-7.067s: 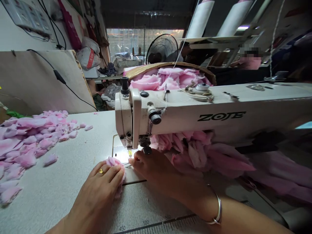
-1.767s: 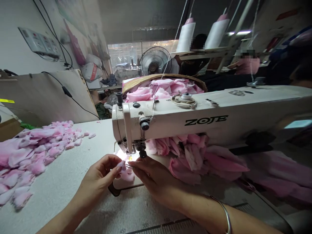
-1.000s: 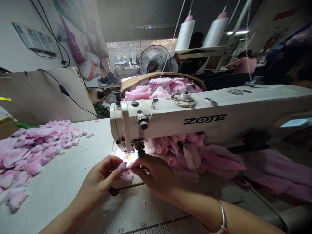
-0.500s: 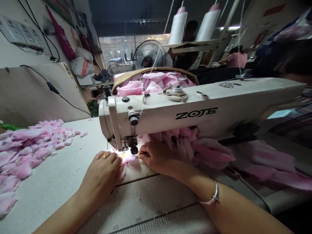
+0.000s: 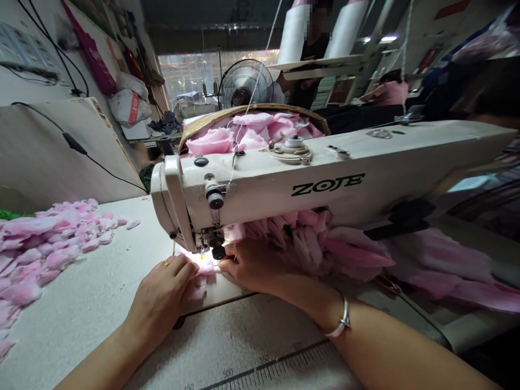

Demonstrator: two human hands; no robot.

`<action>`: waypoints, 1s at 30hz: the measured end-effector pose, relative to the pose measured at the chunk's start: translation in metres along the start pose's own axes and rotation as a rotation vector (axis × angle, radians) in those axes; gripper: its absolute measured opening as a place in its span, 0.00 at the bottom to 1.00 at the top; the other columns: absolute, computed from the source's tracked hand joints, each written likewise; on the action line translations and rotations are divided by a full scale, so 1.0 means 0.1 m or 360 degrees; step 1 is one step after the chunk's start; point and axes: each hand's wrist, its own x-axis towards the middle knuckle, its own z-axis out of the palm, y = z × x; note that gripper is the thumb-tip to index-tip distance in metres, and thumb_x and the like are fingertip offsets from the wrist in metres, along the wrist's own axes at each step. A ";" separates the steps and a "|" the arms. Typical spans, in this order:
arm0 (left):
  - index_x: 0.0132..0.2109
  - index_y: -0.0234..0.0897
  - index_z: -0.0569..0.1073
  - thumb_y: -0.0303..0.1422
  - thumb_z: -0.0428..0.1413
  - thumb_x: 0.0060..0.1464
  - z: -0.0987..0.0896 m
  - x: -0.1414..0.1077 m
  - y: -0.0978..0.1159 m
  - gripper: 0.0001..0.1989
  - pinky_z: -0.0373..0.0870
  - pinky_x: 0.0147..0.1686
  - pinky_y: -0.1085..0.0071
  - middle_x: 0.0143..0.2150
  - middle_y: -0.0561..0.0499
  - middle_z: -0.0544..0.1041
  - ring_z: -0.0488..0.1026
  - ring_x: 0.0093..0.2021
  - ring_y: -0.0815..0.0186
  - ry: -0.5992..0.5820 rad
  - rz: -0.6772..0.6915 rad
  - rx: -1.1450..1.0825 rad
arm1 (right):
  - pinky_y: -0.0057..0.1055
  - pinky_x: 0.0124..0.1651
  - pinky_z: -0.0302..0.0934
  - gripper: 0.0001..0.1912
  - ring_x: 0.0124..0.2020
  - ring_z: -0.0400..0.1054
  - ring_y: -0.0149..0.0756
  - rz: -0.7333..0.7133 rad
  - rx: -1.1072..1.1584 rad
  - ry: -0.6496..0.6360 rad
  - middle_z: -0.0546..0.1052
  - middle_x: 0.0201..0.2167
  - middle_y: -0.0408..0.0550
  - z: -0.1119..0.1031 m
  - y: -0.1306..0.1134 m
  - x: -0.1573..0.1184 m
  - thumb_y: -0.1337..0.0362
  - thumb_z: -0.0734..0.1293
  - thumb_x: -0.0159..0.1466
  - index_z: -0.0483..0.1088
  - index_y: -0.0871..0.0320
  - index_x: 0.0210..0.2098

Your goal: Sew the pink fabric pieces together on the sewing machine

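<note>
Soft pink fabric petal (image 5: 199, 281) lying under the lit presser foot of a cream ZOJE sewing machine (image 5: 284, 187).

Loose pink petals (image 5: 40, 249) heap on the white table (image 5: 85, 303) at lower left. The bare left hand (image 5: 160, 295) lies flat on the petal, unclenched; the bare right hand (image 5: 254, 265) sits beside the foot, its grip unclear. Limp, light cloth: likely slippery, best held near its edges.

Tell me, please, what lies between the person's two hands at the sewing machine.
The head view shows a pink fabric piece between the left hand and right hand, beneath the head of the ZOJE sewing machine.
</note>
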 end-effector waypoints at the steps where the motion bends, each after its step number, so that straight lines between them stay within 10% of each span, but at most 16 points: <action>1: 0.39 0.37 0.68 0.32 0.42 0.64 0.00 0.00 0.00 0.11 0.65 0.34 0.66 0.36 0.49 0.69 0.67 0.36 0.63 -0.0001 0.0004 -0.0002 | 0.29 0.22 0.45 0.11 0.23 0.63 0.31 -0.0001 -0.0037 0.0039 0.74 0.22 0.44 0.02 -0.02 0.01 0.59 0.65 0.58 0.71 0.57 0.24; 12: 0.44 0.40 0.67 0.31 0.44 0.64 -0.02 -0.03 -0.05 0.08 0.63 0.35 0.68 0.41 0.49 0.70 0.67 0.39 0.63 0.0009 0.0048 -0.0066 | 0.33 0.33 0.59 0.12 0.33 0.71 0.41 -0.0233 -0.0353 0.0152 0.78 0.31 0.53 0.15 -0.10 0.07 0.60 0.61 0.62 0.74 0.59 0.35; 30: 0.41 0.40 0.72 0.32 0.45 0.63 -0.03 -0.03 -0.06 0.11 0.66 0.35 0.66 0.39 0.48 0.72 0.69 0.39 0.61 0.0023 -0.0052 -0.0159 | 0.33 0.26 0.55 0.08 0.30 0.72 0.43 -0.0401 -0.0448 0.0337 0.77 0.29 0.54 0.14 -0.05 0.03 0.64 0.63 0.61 0.72 0.61 0.33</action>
